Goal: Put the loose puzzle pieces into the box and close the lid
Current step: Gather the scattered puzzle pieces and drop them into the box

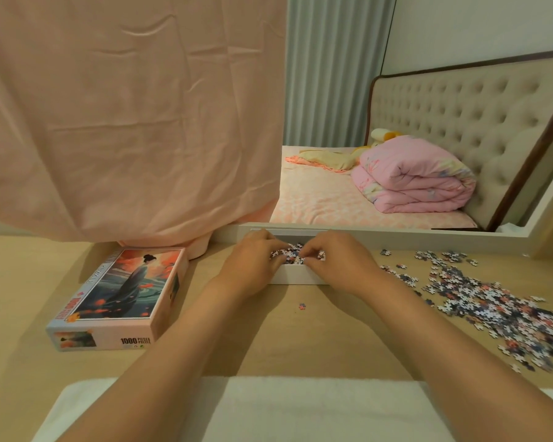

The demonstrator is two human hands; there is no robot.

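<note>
So both hands are parked over the open white box [296, 275] in the middle of the counter [268, 339]. A clump of puzzle pieces [289, 252] is bunched between the left hand [253, 266] and the right hand [336, 266], right over the box opening, with the curled fingers [310, 250] closed in around it from both sides. The big loose pile [492, 301] is spread out well off to the right, and one stray piece [302, 306] is sat just in front of the box. The printed lid [122, 295] is laid flat off to the left, apart from the box.
</note>
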